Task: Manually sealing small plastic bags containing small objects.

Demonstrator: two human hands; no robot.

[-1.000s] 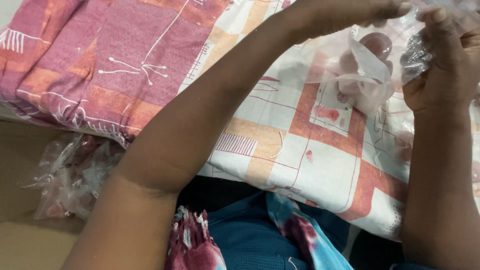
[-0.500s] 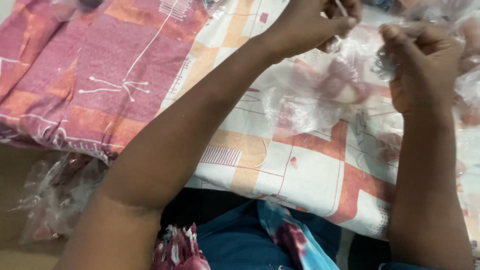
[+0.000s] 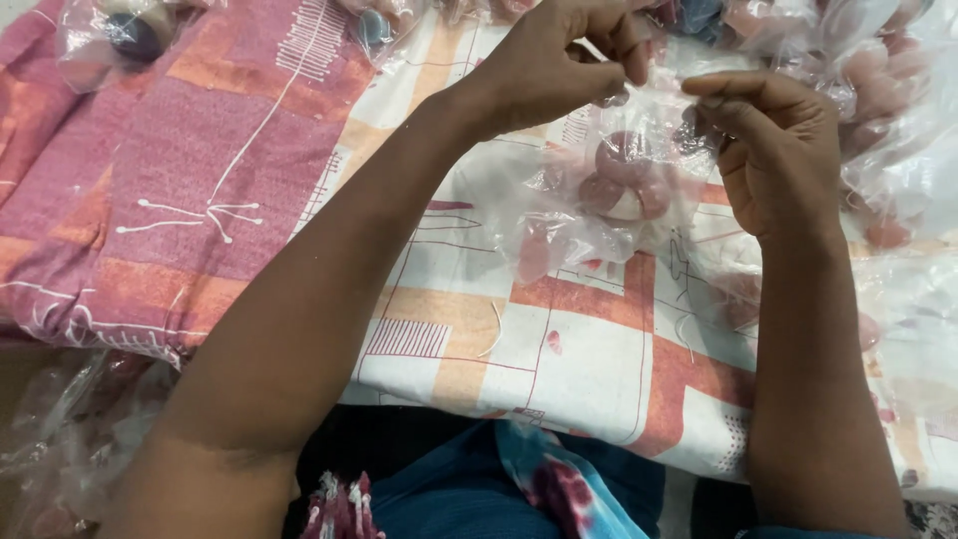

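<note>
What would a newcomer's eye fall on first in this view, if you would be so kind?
First the two hands, the left hand and right hand, pinching the top of a clear plastic bag of pink round pieces at upper centre. Under them spreads a patterned cloth, pink and maroon to the left, white and orange in the middle. More filled clear bags crowd the upper right corner.

Both forearms bare to the elbow, no sleeves, rings or bangles showing on the left hand or right hand. Below the forearms, a teal garment with maroon-and-white tie-dye patches.
</note>
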